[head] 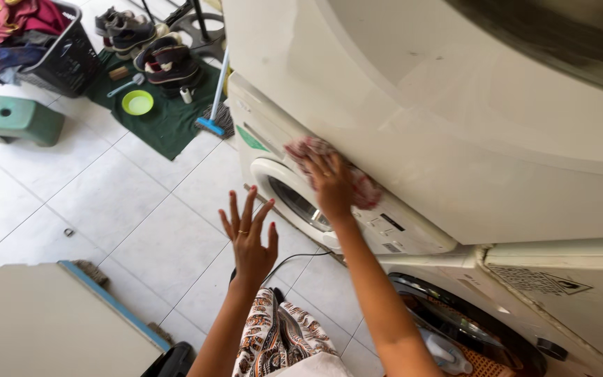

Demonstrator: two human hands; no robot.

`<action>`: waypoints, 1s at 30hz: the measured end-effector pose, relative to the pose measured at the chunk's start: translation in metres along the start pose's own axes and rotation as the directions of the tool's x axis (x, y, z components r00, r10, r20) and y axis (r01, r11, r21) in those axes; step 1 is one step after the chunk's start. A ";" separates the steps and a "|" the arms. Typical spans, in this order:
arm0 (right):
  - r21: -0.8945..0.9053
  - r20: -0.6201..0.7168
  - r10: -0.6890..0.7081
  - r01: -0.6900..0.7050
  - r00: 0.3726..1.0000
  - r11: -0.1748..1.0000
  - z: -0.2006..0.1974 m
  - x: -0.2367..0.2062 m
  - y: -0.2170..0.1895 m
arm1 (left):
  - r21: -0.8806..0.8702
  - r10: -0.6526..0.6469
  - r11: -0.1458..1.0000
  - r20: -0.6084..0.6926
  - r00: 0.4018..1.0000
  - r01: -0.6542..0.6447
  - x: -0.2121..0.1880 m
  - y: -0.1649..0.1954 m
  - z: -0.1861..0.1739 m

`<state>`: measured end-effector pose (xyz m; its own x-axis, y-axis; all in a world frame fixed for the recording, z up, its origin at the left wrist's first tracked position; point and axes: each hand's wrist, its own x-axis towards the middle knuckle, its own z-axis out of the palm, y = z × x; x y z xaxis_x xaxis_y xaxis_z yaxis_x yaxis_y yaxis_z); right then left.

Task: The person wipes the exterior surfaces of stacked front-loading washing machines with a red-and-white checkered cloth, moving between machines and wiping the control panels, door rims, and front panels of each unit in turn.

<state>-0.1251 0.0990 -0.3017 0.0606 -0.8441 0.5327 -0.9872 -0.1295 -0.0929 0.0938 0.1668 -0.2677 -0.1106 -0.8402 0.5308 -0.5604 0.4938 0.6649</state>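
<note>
A reddish cloth (333,171) is pressed flat against the white machine's front (420,126) by the right hand (331,185). The left hand (249,234) is held empty, fingers spread, above the tiled floor (106,202). A green stool (17,119), laundry basket (64,63) and shoes (169,64) are seen well behind.

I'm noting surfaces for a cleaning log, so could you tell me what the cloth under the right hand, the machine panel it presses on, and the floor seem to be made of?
Cloth: soft woven fabric, pink-red, bunched under the right hand.
Machine panel: smooth cream casing with a soft sheen, painted metal or plastic; can't tell which.
Floor: glossy white tiles, likely ceramic, with grout lines.
</note>
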 end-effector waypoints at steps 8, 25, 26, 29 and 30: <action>-0.214 -0.027 0.290 -0.289 0.957 0.933 -0.080 -0.104 0.036 | 0.020 -0.026 0.999 0.024 0.999 0.026 0.019 -0.062 -0.022; -0.039 -0.210 0.228 -0.241 0.951 0.970 0.162 0.127 -0.117 | -0.219 0.278 0.958 0.527 0.803 -0.187 0.179 -0.197 -0.043; -0.064 -0.246 0.265 -0.289 0.932 0.955 0.152 0.097 -0.107 | -0.231 0.287 0.955 0.555 0.781 -0.187 0.182 -0.199 -0.036; -0.030 -0.273 0.694 -0.727 0.666 0.686 0.091 -0.010 -0.074 | -0.322 0.371 0.921 0.544 0.753 -0.220 0.184 -0.201 -0.013; -0.036 -0.332 0.694 -0.744 0.638 0.667 0.067 -0.035 -0.059 | -0.337 0.374 0.918 0.547 0.749 -0.212 0.181 -0.200 -0.006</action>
<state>-0.0589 0.1011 -0.3714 -0.6957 -0.4559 0.5551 -0.7090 0.5601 -0.4285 0.1911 -0.0828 -0.3008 -0.7411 -0.5675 0.3586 -0.2145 0.7064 0.6745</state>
